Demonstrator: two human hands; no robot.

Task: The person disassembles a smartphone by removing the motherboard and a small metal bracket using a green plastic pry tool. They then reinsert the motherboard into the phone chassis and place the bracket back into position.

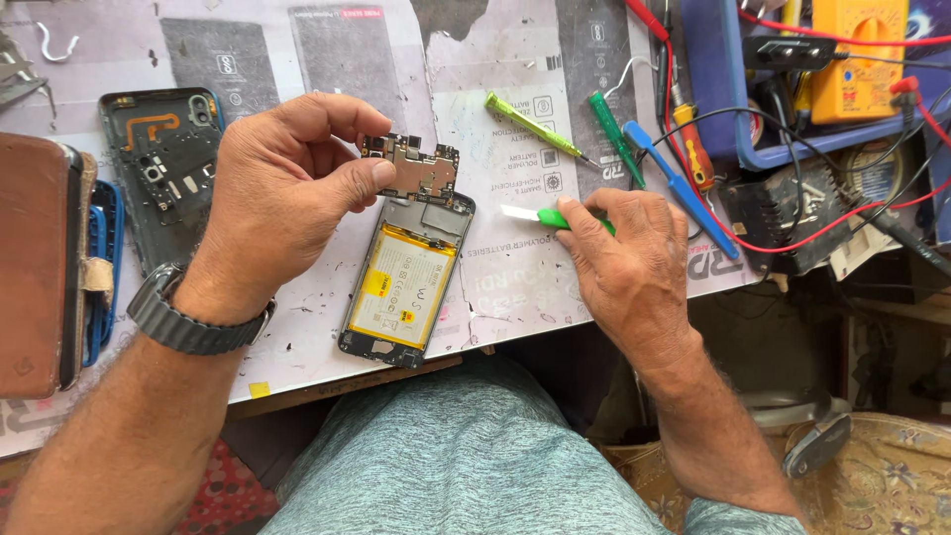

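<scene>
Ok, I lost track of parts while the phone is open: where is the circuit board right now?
In the head view, the circuit board is pinched in the left hand, just above the opened phone with its yellow battery.

A table [297, 347] covered with a worn printed paper sheet [515, 277]. On it lie an opened phone [406, 277] with a yellow battery, a dark phone back cover [163, 168], green screwdrivers [540, 129], a blue tool [684, 188], and a brown case [35, 263] at the left edge.
</scene>
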